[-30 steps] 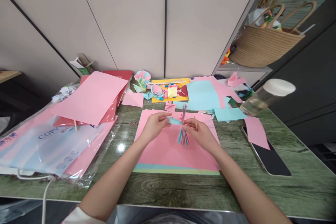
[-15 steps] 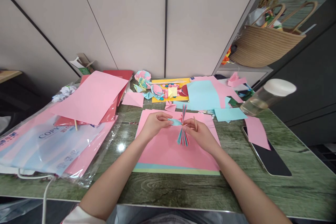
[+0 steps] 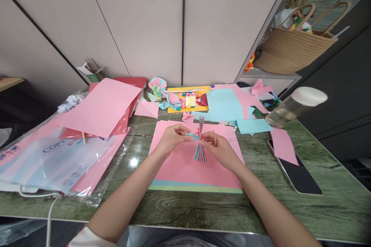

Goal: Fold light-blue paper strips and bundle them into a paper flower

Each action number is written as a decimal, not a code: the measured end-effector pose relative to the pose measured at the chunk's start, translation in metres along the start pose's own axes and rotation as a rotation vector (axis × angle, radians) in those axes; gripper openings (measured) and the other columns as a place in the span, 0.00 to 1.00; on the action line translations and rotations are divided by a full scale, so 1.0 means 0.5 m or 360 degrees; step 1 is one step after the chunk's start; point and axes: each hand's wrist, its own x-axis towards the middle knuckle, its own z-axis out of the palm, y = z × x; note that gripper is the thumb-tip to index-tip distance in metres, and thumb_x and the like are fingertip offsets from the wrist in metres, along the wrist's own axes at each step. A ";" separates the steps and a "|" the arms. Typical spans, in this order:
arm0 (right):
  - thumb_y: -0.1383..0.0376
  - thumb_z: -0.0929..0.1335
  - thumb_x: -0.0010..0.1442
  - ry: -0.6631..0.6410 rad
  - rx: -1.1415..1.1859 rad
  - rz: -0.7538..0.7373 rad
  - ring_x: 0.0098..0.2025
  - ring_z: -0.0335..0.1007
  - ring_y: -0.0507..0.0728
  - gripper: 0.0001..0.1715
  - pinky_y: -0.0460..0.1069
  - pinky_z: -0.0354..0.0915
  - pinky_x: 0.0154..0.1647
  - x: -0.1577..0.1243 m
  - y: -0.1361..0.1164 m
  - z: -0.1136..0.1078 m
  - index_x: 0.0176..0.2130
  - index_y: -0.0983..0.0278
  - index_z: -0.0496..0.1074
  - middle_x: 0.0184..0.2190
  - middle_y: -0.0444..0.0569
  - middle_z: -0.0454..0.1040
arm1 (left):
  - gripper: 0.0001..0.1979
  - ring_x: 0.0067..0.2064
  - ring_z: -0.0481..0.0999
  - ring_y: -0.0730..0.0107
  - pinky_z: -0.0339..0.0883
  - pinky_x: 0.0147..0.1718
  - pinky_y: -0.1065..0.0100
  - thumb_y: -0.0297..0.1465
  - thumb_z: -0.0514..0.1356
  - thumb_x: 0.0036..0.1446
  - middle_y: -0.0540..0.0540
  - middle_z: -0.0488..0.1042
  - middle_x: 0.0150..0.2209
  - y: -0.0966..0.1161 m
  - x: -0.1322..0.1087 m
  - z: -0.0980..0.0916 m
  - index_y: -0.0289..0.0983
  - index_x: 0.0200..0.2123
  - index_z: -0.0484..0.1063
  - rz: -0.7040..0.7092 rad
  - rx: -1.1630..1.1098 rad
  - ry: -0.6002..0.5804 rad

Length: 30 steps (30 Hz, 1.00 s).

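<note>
A pleated paper piece [image 3: 201,153] in pink, blue and white stands upright over the pink sheets [image 3: 179,170], pinched at its middle and fanned out at the bottom. My right hand [image 3: 218,147] holds it at the pinched middle from the right. On the other side, my left hand [image 3: 173,139] has its thumb and fingers closed on a small light blue paper part [image 3: 193,136] that reaches to the pleated piece. A small folded pink paper [image 3: 188,117] lies just beyond my hands.
Paper flowers [image 3: 173,100] and a yellow sheet with small beads [image 3: 172,109] lie at the back. Blue paper [image 3: 224,104] is beside them. A phone [image 3: 304,179] and a clear bottle [image 3: 282,114] stand right; a plastic paper package [image 3: 58,162] lies left.
The pleated piece has shifted slightly left and turned a little, and my right hand has moved left with it. My left hand keeps its pinch on the blue part.
</note>
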 end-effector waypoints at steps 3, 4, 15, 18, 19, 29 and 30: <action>0.54 0.65 0.51 0.0013 0.0015 0.0002 0.26 0.63 0.51 0.16 0.46 0.58 0.27 0.001 -0.001 0.000 0.34 0.62 0.66 0.26 0.43 0.69 | 0.17 0.22 0.64 0.80 0.56 0.22 0.75 0.35 0.68 0.31 0.55 0.64 0.19 0.003 -0.001 0.001 0.35 0.27 0.69 0.0000 0.0012 0.0012; 0.54 0.65 0.51 0.0015 0.0019 0.0001 0.26 0.63 0.51 0.16 0.46 0.58 0.27 0.001 0.000 0.000 0.34 0.62 0.66 0.26 0.43 0.69 | 0.17 0.22 0.64 0.80 0.56 0.22 0.75 0.34 0.68 0.31 0.55 0.64 0.19 0.003 -0.002 0.002 0.35 0.27 0.69 0.0002 0.0007 0.0015; 0.56 0.65 0.52 0.0089 0.0027 -0.0036 0.29 0.65 0.51 0.14 0.47 0.60 0.30 0.007 0.018 -0.003 0.35 0.62 0.66 0.27 0.44 0.69 | 0.15 0.29 0.69 0.74 0.63 0.29 0.71 0.36 0.66 0.36 0.48 0.73 0.28 0.017 -0.008 0.013 0.35 0.29 0.71 0.0129 0.0199 0.0042; 0.56 0.65 0.52 0.0125 -0.0002 -0.0035 0.30 0.65 0.52 0.13 0.47 0.60 0.31 0.011 0.024 -0.006 0.35 0.62 0.66 0.28 0.44 0.70 | 0.16 0.35 0.71 0.71 0.64 0.35 0.69 0.34 0.65 0.40 0.45 0.74 0.35 0.026 -0.009 0.000 0.36 0.35 0.73 0.0079 0.0219 -0.0063; 0.56 0.65 0.52 0.0132 -0.0005 -0.0031 0.30 0.66 0.52 0.13 0.47 0.60 0.31 0.012 0.025 -0.007 0.35 0.62 0.66 0.29 0.44 0.70 | 0.16 0.36 0.71 0.70 0.64 0.37 0.68 0.34 0.64 0.41 0.45 0.74 0.36 0.029 -0.009 -0.005 0.36 0.37 0.73 0.0056 0.0199 -0.0105; 0.57 0.65 0.52 0.0076 -0.0001 -0.0041 0.29 0.66 0.52 0.13 0.47 0.60 0.30 0.009 0.017 -0.006 0.36 0.62 0.66 0.28 0.44 0.70 | 0.14 0.30 0.68 0.74 0.62 0.34 0.68 0.31 0.59 0.47 0.45 0.74 0.33 0.042 -0.012 -0.018 0.36 0.40 0.73 0.0011 0.0225 -0.0313; 0.56 0.65 0.52 0.0071 0.0001 -0.0042 0.29 0.66 0.52 0.13 0.47 0.60 0.30 0.008 0.016 -0.005 0.35 0.62 0.66 0.28 0.44 0.70 | 0.14 0.30 0.67 0.74 0.61 0.34 0.68 0.31 0.59 0.47 0.45 0.74 0.32 0.041 -0.012 -0.016 0.36 0.39 0.73 0.0008 0.0226 -0.0310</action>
